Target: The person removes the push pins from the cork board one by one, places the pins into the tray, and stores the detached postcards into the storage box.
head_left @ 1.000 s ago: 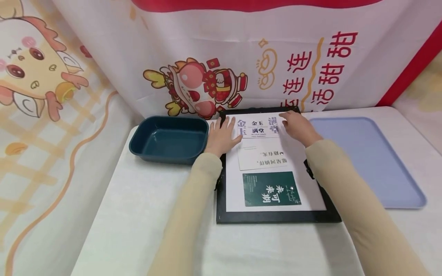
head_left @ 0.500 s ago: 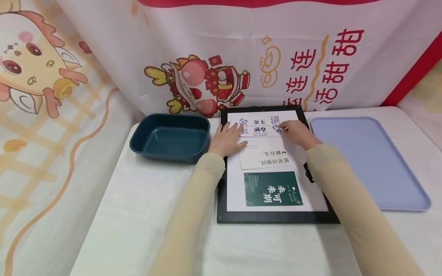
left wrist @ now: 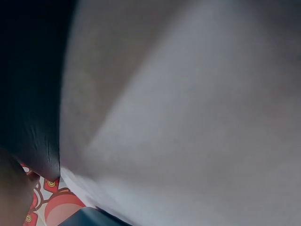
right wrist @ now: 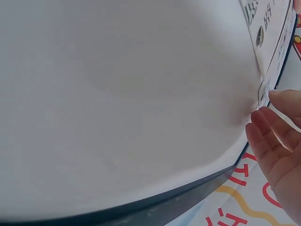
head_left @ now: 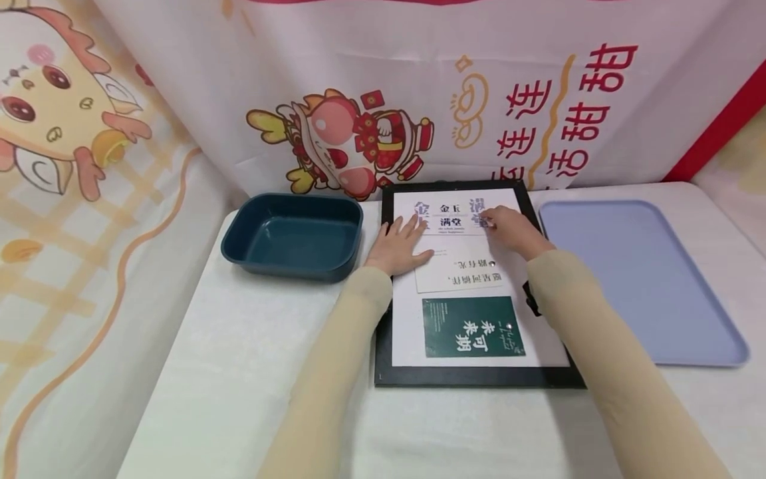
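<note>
A black-framed white board [head_left: 479,376] lies on the table with three printed cards in a column on it. My left hand [head_left: 397,247] rests with spread, fairly straight fingers over the left end of the top card [head_left: 451,211], which has purple and black lettering. At that card's right edge, the thumb and fingertips of my right hand [head_left: 514,233] come together in a pinch, covering a small part of the edge; they show also in the right wrist view. Below lie a white card [head_left: 461,273] and a dark green card [head_left: 449,329], each with a small round metal fastener.
A dark teal box [head_left: 293,266] stands left of the board. To the right lies a pale blue tray [head_left: 634,286], partly behind the right sleeve. A printed cloth [head_left: 371,53] hangs close behind the board.
My right hand has moved from the top card's upper right corner down its right edge, its pointing finger now closed to the thumb. My left hand has shifted slightly toward me. The cards lie as before.
</note>
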### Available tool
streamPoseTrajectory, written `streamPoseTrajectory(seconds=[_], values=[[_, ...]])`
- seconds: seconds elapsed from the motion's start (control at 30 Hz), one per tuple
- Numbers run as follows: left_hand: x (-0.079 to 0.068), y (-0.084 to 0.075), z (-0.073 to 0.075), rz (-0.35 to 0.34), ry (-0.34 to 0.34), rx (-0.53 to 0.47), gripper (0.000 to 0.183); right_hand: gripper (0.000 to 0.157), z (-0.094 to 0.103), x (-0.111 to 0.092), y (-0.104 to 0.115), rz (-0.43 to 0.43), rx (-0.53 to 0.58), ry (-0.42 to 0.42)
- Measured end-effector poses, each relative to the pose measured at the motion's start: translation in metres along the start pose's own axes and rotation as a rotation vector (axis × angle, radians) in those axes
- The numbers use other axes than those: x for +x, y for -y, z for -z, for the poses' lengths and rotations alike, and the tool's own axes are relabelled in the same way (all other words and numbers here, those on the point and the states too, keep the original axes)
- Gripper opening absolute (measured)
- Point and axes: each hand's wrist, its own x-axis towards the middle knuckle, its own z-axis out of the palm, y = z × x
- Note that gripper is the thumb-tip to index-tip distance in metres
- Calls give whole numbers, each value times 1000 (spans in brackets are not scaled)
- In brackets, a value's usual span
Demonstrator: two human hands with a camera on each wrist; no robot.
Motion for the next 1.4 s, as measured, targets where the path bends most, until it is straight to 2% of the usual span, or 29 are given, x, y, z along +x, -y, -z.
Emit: streamPoseTrajectory(seconds=[0.3,0.6,1.03,1.4], values=[[1,1,-1,5,12,1,76,45,-2,2,-3,5,-17,-29],[1,0,-1,11,4,-3,75,37,-6,5,-4,19,6,-61],[-3,-3,1,9,19,4,75,37,-7,11,-5,-11,42,-45],[2,0,-6,10,18,16,75,43,4,15,-7,-38,128,29]])
